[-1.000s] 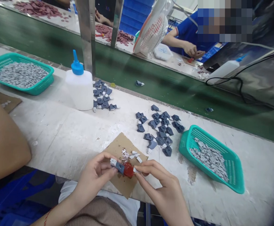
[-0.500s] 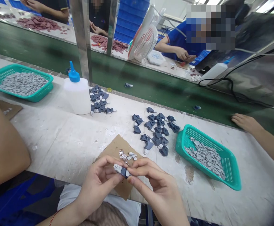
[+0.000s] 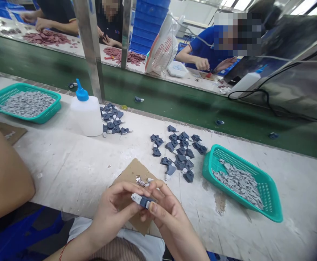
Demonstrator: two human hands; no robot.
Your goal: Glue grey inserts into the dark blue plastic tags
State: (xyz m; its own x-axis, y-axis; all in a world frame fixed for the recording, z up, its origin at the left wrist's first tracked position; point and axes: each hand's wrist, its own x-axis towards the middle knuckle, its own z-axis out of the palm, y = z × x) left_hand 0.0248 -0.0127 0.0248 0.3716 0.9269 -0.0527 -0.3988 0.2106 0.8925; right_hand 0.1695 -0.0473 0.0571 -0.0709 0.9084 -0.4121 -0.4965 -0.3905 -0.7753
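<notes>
A small dark blue and light grey plastic part (image 3: 142, 201) is held above a piece of brown cardboard (image 3: 131, 170). My left hand (image 3: 115, 210) pinches its left side between thumb and fingers. At the part's right end, the thumb and fingers of my right hand (image 3: 166, 210) close on it. Just beyond my fingers, small shiny metal pieces (image 3: 139, 180) and a light grey piece lie on the cardboard. Several dark blue parts (image 3: 180, 158) are spread on the table (image 3: 79, 170) ahead and to the right.
A green basket (image 3: 276, 203) of grey pieces stands right, another (image 3: 45, 117) far left. A white bottle (image 3: 86, 116) with a blue nozzle is beside more blue parts (image 3: 112, 117). A green conveyor belt (image 3: 175, 105) carries several parts. A person's arm (image 3: 6, 166) is at left.
My right fingers have shifted around the part, the index finger lifting toward the cardboard pieces. The person's hand at the right belt edge has gone, and a blue part now shows on the belt there.
</notes>
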